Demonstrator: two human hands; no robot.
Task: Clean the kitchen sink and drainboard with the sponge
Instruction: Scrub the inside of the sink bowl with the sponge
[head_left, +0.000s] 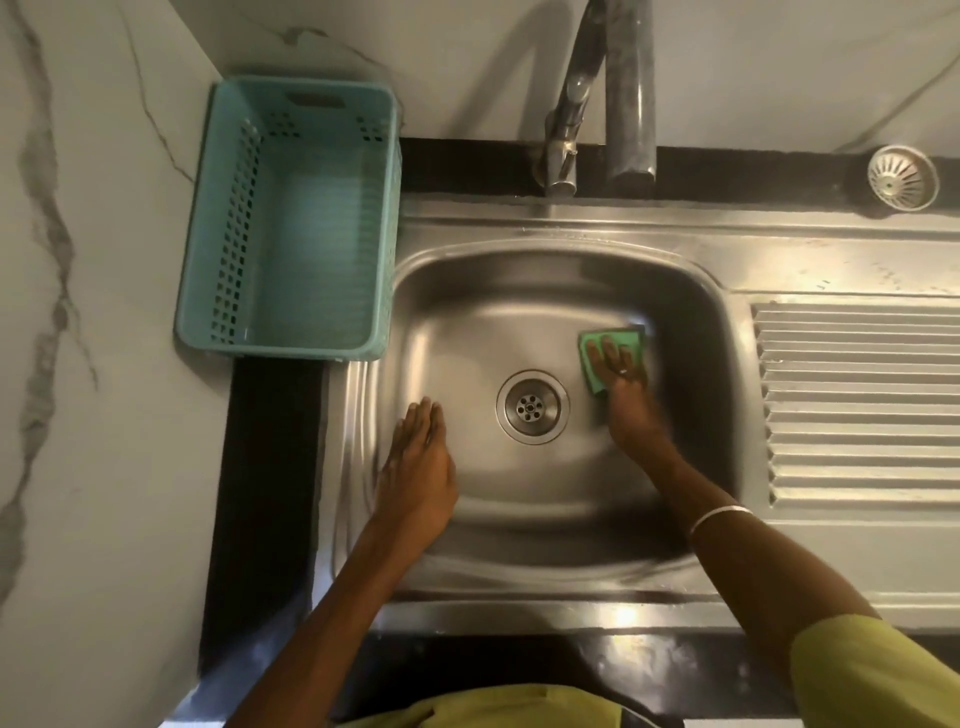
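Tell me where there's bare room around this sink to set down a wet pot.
The ribbed drainboard right of the basin is bare. So is the steel ledge behind it, between the tap and the strainer. The basket is empty inside. The basin is crowded: right hand presses the sponge, left hand lies by the drain.

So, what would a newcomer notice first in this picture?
First, the right hand pressing a green sponge flat against the right inner side of the steel sink. Then the teal basket on the counter left of it, and the left hand open at the sink's left side.
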